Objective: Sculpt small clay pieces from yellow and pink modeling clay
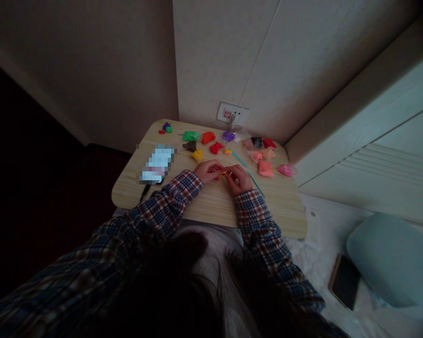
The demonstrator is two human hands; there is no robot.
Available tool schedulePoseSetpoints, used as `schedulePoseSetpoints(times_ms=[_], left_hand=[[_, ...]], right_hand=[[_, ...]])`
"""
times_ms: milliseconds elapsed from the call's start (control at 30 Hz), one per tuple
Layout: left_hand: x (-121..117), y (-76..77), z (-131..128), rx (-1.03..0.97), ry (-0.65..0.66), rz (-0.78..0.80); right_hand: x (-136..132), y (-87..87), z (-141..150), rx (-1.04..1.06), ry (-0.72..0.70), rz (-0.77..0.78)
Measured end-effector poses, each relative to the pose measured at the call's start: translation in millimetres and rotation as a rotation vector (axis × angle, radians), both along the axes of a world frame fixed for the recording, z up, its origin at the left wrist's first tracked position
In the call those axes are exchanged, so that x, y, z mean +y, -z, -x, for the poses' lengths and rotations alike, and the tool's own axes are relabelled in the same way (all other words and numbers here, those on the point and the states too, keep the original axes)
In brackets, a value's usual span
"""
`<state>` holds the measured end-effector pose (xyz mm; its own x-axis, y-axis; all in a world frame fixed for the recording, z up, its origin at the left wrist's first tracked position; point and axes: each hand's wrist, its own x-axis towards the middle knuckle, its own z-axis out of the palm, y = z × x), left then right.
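Both my hands meet over the middle of a small light wooden table (211,206). My left hand (207,171) and my right hand (240,180) have their fingers closed in a pinch around a small orange-yellow piece of clay (224,173) between them. A thin teal tool (255,184) lies just right of my right hand. Small bags of coloured clay lie beyond my hands: yellow (198,155), red (216,148), green (191,136), orange-red (207,137), purple (228,136), pink (265,168).
A blurred-out pale object (157,163) lies on the table's left part. A wall socket (232,113) is behind the table. A phone (344,281) and a pale blue pillow (395,258) rest on the bed at right. A small purple and green clay figure (167,126) stands at the far left corner.
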<state>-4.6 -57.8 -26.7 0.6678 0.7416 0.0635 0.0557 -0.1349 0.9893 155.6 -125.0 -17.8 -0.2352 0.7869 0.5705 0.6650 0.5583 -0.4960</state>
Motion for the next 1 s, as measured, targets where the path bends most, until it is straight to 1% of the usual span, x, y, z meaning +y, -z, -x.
schedulePoseSetpoints(times_ms=[533, 1000], left_hand=[[-1.0, -0.6, 0.8, -0.02, 0.005, -0.011], [-2.4, -3.5, 0.2, 0.002, -0.006, -0.012]], right_hand=[[4.2, 5.2, -3.4, 0.006, -0.027, -0.041], [4.8, 9.3, -2.9, 0.033, 0.011, -0.013]])
